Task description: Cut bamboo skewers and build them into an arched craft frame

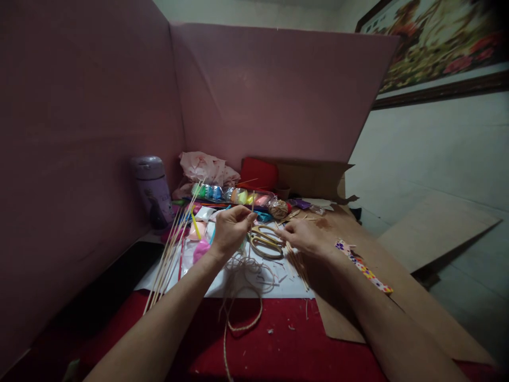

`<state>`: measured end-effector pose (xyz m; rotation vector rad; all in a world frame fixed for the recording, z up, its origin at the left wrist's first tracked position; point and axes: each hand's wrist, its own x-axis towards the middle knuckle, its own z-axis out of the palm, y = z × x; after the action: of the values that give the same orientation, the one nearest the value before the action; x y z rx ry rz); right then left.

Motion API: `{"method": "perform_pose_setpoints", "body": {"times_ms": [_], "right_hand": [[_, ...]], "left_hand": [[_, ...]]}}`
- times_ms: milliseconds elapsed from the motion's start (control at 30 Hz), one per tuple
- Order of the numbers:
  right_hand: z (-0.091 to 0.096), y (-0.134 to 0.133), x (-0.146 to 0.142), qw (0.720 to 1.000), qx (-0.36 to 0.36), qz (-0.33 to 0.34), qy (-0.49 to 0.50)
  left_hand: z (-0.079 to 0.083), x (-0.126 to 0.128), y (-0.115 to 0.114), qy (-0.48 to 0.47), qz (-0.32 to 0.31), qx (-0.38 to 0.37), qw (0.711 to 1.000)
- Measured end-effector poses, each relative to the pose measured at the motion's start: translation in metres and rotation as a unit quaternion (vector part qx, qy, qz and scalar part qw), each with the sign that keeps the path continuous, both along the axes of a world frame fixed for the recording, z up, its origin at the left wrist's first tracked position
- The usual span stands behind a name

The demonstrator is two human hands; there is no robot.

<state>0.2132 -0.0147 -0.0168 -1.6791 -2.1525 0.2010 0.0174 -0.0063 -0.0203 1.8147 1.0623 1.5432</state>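
Observation:
My left hand (233,228) is raised over the white sheet (278,286), its fingers pinched on a thin bamboo stick (253,201) that stands nearly upright. Jute twine (242,297) trails down from under that hand onto the red cloth (278,339). My right hand (304,236) lies low to the right, fingers curled, touching a bundle of short bamboo sticks (298,265). Between the hands lie tan-handled scissors (264,241).
Long bamboo skewers (170,249) lean at the left beside a purple flask (153,191). A pack of coloured clay (233,195), a twine ball (278,208), a red pouch (258,173) and cardboard (358,276) with a patterned strip (363,268) surround the work spot. Pink boards wall the back and left.

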Motion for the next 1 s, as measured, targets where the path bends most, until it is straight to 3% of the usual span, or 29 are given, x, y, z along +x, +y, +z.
{"method": "perform_pose_setpoints", "body": {"times_ms": [67,133,267,333,400,467,533,600,700,767,867,1000], "right_hand": [[-0.004,-0.002,-0.013,0.977,-0.036,0.139,0.159],[-0.011,-0.006,-0.027,0.939,-0.041,0.211,0.269],[-0.023,-0.012,-0.046,0.923,-0.018,0.223,0.314],[-0.026,-0.014,-0.048,0.922,-0.008,0.223,0.318],[-0.027,-0.014,-0.049,0.923,-0.008,0.221,0.314],[-0.027,-0.014,-0.048,0.928,-0.011,0.202,0.312],[-0.027,-0.014,-0.048,0.931,-0.009,0.176,0.320],[-0.027,-0.015,-0.049,0.930,0.000,0.160,0.332],[-0.027,-0.017,-0.050,0.932,0.010,0.151,0.331],[-0.027,-0.018,-0.050,0.933,0.012,0.151,0.326],[-0.026,-0.018,-0.051,0.933,0.014,0.152,0.326],[-0.026,-0.017,-0.051,0.935,0.017,0.144,0.324]], "left_hand": [[0.002,0.002,-0.001,-0.031,-0.037,-0.015,0.999],[0.004,0.004,-0.003,-0.059,-0.067,-0.015,0.996],[0.004,0.008,-0.005,-0.074,-0.107,-0.007,0.991],[0.003,0.008,-0.004,-0.042,-0.094,-0.011,0.995],[0.003,0.004,-0.002,0.025,-0.028,0.008,0.999],[0.003,-0.003,0.001,0.129,0.092,0.044,0.986],[0.005,-0.013,0.004,0.250,0.222,0.057,0.941],[0.006,-0.024,0.008,0.357,0.310,0.029,0.881],[0.009,-0.041,0.014,0.464,0.364,-0.044,0.807],[0.011,-0.051,0.019,0.488,0.377,-0.104,0.780],[0.014,-0.063,0.025,0.488,0.399,-0.174,0.756],[0.017,-0.075,0.029,0.471,0.410,-0.201,0.755]]}}
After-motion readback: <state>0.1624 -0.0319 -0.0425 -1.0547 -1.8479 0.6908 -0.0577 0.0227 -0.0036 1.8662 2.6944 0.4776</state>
